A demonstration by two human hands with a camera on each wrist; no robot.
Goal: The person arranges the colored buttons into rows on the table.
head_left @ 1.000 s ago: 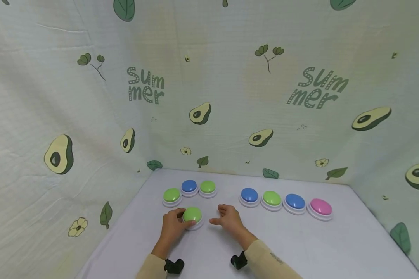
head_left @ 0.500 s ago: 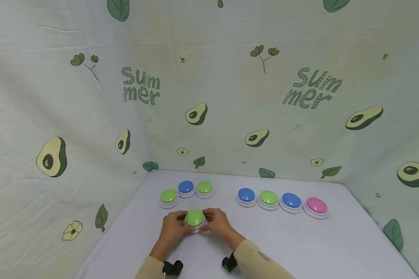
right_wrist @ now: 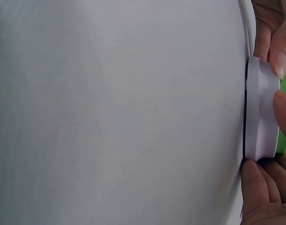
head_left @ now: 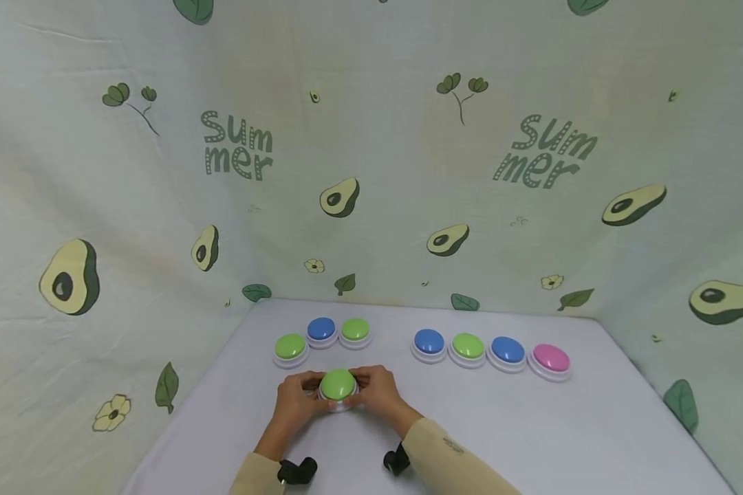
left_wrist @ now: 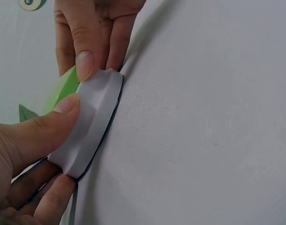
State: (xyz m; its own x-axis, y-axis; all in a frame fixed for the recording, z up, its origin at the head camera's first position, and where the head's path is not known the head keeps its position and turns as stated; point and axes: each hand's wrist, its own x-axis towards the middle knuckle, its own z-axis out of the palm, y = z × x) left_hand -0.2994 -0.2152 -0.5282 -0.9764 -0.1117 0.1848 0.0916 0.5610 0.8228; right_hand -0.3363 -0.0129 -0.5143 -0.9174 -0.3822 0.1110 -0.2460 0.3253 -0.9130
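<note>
Between both hands, near the middle front of the table, is a round push button (head_left: 338,384) with a green dome and a white base. My left hand (head_left: 296,401) grips its left side, thumb in front on the white base (left_wrist: 94,108) and fingers around the far side. From the right, my right hand (head_left: 380,393) holds the opposite side the same way. In the right wrist view, thumbs and fingers meet the white base (right_wrist: 261,112) at both ends. Behind it stand a green button (head_left: 289,346), a blue button (head_left: 320,328) and another green button (head_left: 355,329).
Farther right, a row holds a blue button (head_left: 429,342), a green button (head_left: 468,346), another blue button (head_left: 508,350) and a pink button (head_left: 552,358). The white table (head_left: 532,433) ends against a printed cloth backdrop (head_left: 384,151).
My right hand has come left and taken hold of the green button's right side. The left hand keeps its grip on it. The whole view has shifted slightly.
</note>
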